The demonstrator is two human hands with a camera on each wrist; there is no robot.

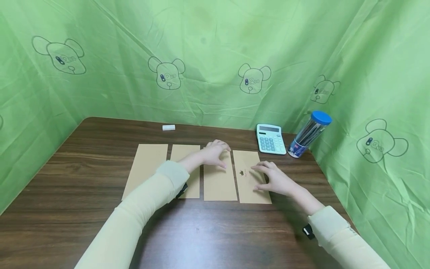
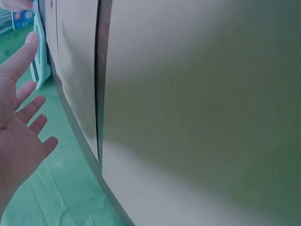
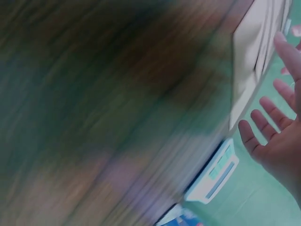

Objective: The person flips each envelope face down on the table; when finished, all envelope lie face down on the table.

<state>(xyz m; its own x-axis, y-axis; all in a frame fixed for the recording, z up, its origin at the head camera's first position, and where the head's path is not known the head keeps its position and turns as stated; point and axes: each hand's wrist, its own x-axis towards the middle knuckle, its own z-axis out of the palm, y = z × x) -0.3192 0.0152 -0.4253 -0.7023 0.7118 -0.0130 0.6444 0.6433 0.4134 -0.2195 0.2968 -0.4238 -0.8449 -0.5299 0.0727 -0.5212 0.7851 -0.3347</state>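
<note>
Several flat tan kraft-paper rectangles lie side by side on the table, with narrow gaps between them. Over the third from the left, a kraft-paper piece, is my left hand, thumb apart from the loosely bent fingers and nothing in its grasp. My right hand is at the right edge of the rightmost piece, which bears a small dark crown print. Its fingers are spread and hold nothing. Both wrist views show the left hand and right hand with fingers apart.
A light blue calculator lies at the back right, beside a clear blue-lidded tube of dark sticks. Behind the paper row is a small white block. Green printed cloth hangs around the wooden table.
</note>
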